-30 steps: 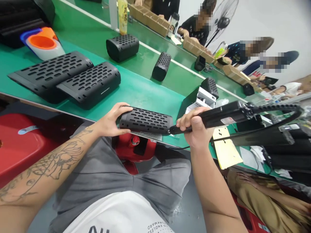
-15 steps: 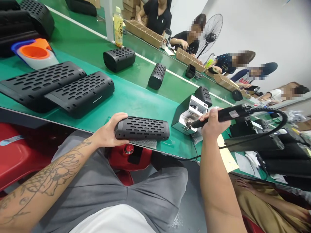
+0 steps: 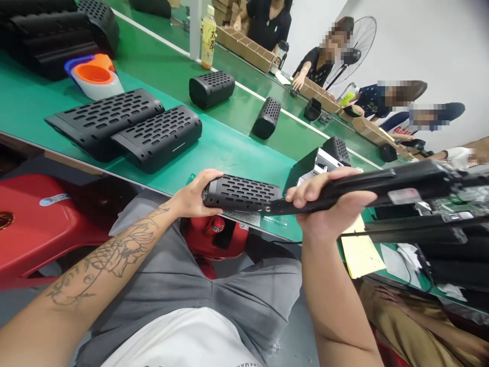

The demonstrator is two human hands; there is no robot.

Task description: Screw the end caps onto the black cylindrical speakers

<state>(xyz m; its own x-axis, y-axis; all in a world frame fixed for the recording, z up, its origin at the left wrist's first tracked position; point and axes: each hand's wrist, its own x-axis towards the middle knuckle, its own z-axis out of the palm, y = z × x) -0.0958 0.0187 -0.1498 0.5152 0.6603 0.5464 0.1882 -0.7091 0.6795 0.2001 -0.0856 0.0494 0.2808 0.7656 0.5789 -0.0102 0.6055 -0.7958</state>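
My left hand (image 3: 196, 196) grips the left end of a black slotted housing (image 3: 246, 192), thumb above and fingers below, near the front edge of the green work surface. In my right hand (image 3: 323, 209) is a black electric screwdriver (image 3: 393, 184), held almost level. Its tip meets the right front corner of the housing, where a small shiny spot shows; whether a screw sits there I cannot tell. Just behind the right hand stands a screw feeder (image 3: 319, 162), a black and silver box partly hidden by the fingers.
Two more slotted housings (image 3: 164, 136) lie to the left, near an orange-rimmed white tape holder (image 3: 95, 76). Smaller black housings (image 3: 212, 87) rest on the green belt. A yellow drink bottle (image 3: 208, 38) stands beyond. Co-workers sit opposite, and a red stool (image 3: 49, 219) is at left.
The screwdriver has come away from the screw feeder leftwards, and its tip is now at the housing's right corner. My left hand keeps its grip. The view has shifted somewhat.
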